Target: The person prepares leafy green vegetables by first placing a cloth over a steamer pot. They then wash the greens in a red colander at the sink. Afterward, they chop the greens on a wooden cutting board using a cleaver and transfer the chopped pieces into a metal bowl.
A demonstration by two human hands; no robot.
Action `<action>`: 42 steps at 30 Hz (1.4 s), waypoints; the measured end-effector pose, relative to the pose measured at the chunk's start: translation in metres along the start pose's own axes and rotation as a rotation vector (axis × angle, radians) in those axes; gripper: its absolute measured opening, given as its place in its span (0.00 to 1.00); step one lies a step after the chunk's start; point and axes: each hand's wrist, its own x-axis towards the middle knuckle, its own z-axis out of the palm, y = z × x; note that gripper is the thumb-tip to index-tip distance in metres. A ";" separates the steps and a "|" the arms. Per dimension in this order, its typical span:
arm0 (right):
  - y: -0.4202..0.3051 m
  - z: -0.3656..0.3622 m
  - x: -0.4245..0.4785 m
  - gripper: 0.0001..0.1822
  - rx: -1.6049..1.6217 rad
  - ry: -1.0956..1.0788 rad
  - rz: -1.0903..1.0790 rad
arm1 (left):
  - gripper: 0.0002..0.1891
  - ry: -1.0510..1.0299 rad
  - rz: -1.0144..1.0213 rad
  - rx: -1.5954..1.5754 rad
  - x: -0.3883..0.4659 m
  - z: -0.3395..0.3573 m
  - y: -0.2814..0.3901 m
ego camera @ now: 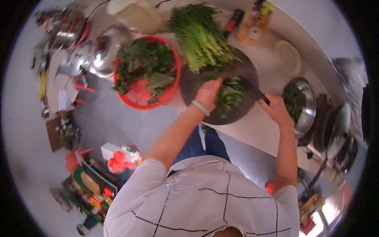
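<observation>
My right hand (276, 109) grips the black handle of a kitchen knife (264, 97), whose dark blade reaches left over a round, dark cutting board (189, 86). On the board lies a pile of cut leafy greens (229, 99). My left hand (208, 91), with a pale bangle on the wrist, is at the left edge of that pile. Blur hides whether its fingers hold any leaves. A large bunch of long-stemmed greens (201, 38) rests with its stem ends over the far part of the board.
Left of the board stands a red basin (148, 106) with loose leaves. A steel bowl (309, 103) of greens is at the right. Farther back are a steel pot lid (103, 56), a cream-coloured container (145, 17) and a pale round dish (287, 57). The counter's front edge runs below the board.
</observation>
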 end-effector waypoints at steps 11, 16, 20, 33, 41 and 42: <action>-0.047 0.065 -0.088 0.11 0.639 0.423 0.303 | 0.30 -0.044 -0.114 0.346 0.006 0.017 0.016; -0.052 0.099 -0.084 0.10 0.611 0.418 0.233 | 0.32 -0.090 -0.137 0.499 0.010 0.019 0.027; -0.036 0.125 -0.066 0.10 0.437 0.462 0.101 | 0.34 -0.075 -0.171 0.537 0.010 0.026 0.032; -0.044 0.137 -0.057 0.10 0.127 0.340 0.091 | 0.42 -0.214 -0.249 -0.020 0.001 -0.002 0.044; -0.048 0.137 -0.052 0.09 0.132 0.379 0.092 | 0.41 -0.124 -0.400 -0.421 0.003 0.000 0.029; -0.048 0.139 -0.051 0.09 0.134 0.388 0.090 | 0.43 -0.136 -0.384 -0.431 0.002 0.002 0.027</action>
